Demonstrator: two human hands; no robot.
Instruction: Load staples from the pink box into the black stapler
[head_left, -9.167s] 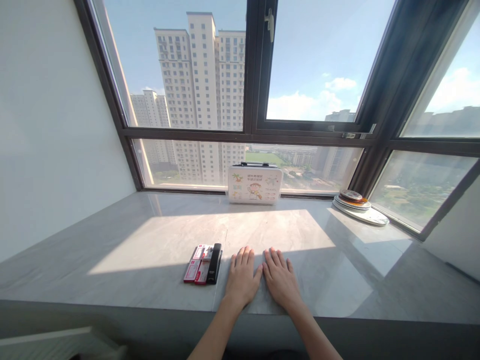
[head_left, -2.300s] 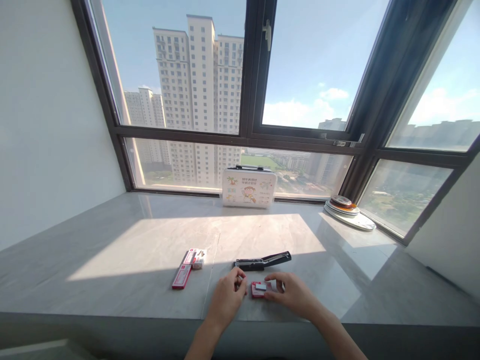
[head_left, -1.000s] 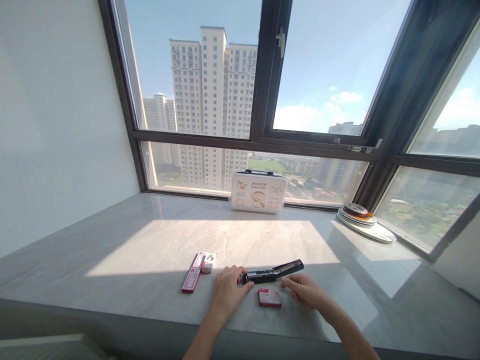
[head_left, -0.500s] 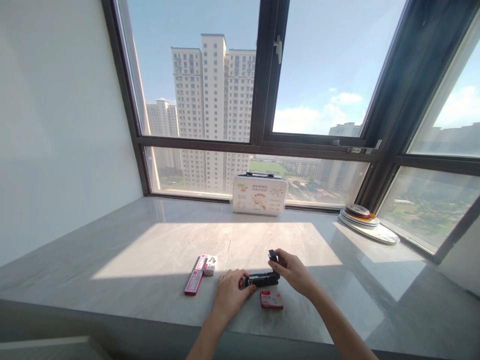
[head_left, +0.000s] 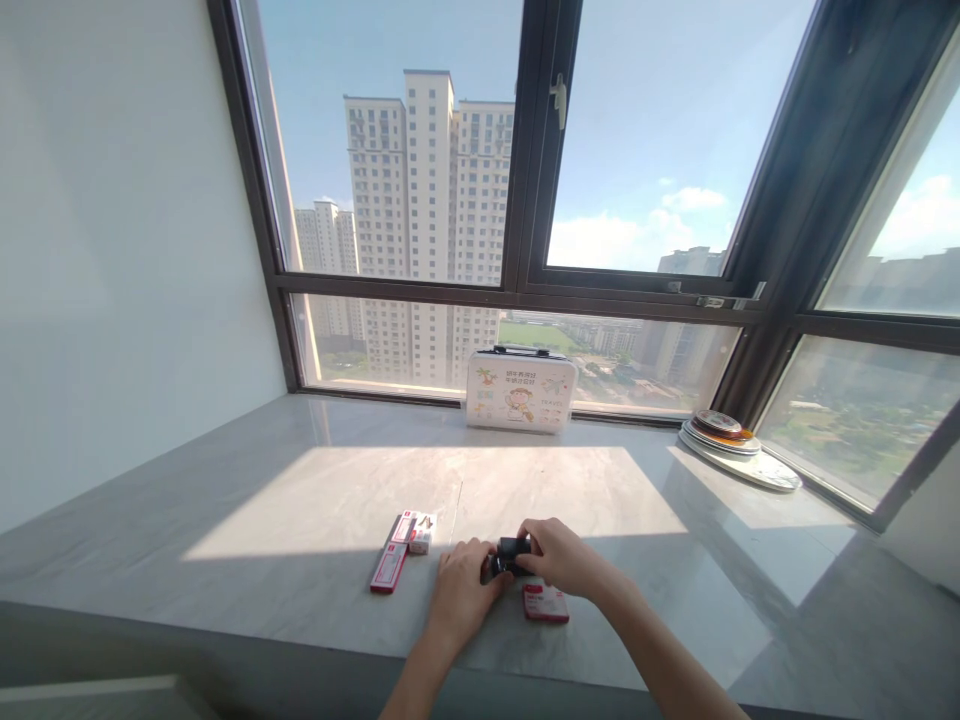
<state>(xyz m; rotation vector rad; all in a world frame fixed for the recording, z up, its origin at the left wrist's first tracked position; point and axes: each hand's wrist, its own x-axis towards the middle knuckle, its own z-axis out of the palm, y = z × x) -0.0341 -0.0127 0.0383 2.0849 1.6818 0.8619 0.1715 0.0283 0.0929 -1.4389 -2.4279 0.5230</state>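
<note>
A black stapler [head_left: 513, 548] lies on the marble sill between my hands, its top arm swung down low over the base. My left hand [head_left: 466, 588] grips its left end, fingers behind and thumb in front. My right hand [head_left: 553, 555] is closed around the top arm and covers the stapler's right end. Just in front of my right hand lies a flat red and white box [head_left: 546, 603]. To the left are two slim pink and white boxes [head_left: 389, 567] in a row, with a small white box [head_left: 422, 533] touching them.
A white carrying case [head_left: 520, 393] with cartoon prints stands against the window [head_left: 630, 292]. Several stacked plates [head_left: 739, 458] sit in the right corner. The sill's front edge [head_left: 247, 632] runs close to me, and a wall [head_left: 127, 260] bounds the left.
My right hand has moved left and down, swinging the stapler's raised top arm over toward its base. My left hand has stayed on the left end.
</note>
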